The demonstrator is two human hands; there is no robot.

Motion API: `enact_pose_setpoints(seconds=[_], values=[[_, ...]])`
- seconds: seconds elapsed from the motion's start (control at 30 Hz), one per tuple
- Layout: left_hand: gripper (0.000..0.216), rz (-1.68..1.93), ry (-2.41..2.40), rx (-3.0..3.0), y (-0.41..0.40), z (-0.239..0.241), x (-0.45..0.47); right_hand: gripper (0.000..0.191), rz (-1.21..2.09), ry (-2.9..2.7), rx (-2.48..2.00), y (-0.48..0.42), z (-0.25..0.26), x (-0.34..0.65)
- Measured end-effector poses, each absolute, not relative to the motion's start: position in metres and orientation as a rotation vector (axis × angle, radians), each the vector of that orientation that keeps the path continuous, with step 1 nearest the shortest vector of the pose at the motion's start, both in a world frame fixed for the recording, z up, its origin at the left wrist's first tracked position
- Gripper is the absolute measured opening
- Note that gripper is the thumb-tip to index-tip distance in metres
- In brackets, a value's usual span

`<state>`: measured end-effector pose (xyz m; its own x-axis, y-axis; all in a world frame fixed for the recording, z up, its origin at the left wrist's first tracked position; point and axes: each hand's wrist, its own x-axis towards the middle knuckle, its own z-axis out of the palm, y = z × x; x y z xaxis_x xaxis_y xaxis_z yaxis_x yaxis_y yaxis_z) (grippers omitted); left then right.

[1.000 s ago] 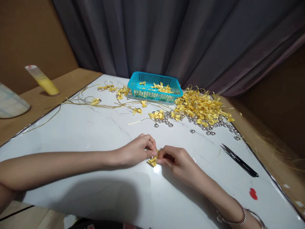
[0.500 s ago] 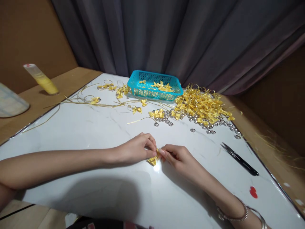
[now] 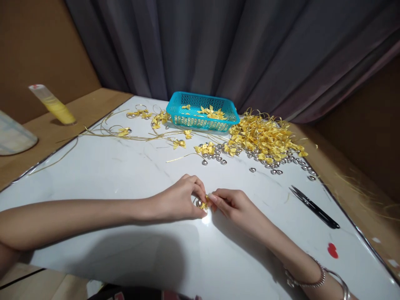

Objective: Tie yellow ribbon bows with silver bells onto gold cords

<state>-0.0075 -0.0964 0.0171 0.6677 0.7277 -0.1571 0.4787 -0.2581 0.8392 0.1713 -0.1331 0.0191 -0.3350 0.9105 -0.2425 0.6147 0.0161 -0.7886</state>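
Note:
Low over the middle of the white tabletop, my two hands meet at a small yellow ribbon bow (image 3: 204, 206) with a shiny silver bead (image 3: 199, 203) on its left side. My left hand (image 3: 181, 199) holds the bow from the left, thumb below and fingertips above, with the bead showing in the gap. From the other side, my right hand (image 3: 230, 204) pinches the bow's right end between thumb and curled fingers. Part of the bow is hidden behind the fingertips.
A turquoise basket (image 3: 202, 123) with yellow bows stands at the back, beside a heap of yellow bows (image 3: 262, 135). Silver beads (image 3: 275, 171) lie in front. Black-handled snips (image 3: 315, 208) and a red heart-shaped piece (image 3: 333, 250) lie at right. Gold cords (image 3: 137, 136) stretch across the left.
My left thumb has moved down, away from the fingertips, and the bow has turned so that its silver bead now shows. My right hand keeps its pinch in nearly the same place.

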Motion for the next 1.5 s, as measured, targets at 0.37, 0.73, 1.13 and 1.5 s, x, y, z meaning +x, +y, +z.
enact_pose_setpoints(seconds=[0.37, 0.73, 1.13, 1.5], values=[[0.006, 0.399, 0.944, 1.933, -0.101, 0.014, -0.007, 0.032, 1.26, -1.942, -1.575, -0.133, 0.023, 0.17], [0.01, 0.345, 0.96, 1.887, -0.097, 0.022, -0.007, 0.031, 1.305, -1.926, -1.581, -0.131, 0.023, 0.173], [0.011, 0.333, 0.971, 1.859, -0.096, 0.018, -0.008, 0.009, 1.278, -1.907, -1.522, -0.131, 0.025, 0.175], [0.016, 0.283, 0.95, 1.856, -0.093, 0.022, -0.008, 0.005, 0.87, -2.128, -1.508, -0.142, 0.02, 0.17]])
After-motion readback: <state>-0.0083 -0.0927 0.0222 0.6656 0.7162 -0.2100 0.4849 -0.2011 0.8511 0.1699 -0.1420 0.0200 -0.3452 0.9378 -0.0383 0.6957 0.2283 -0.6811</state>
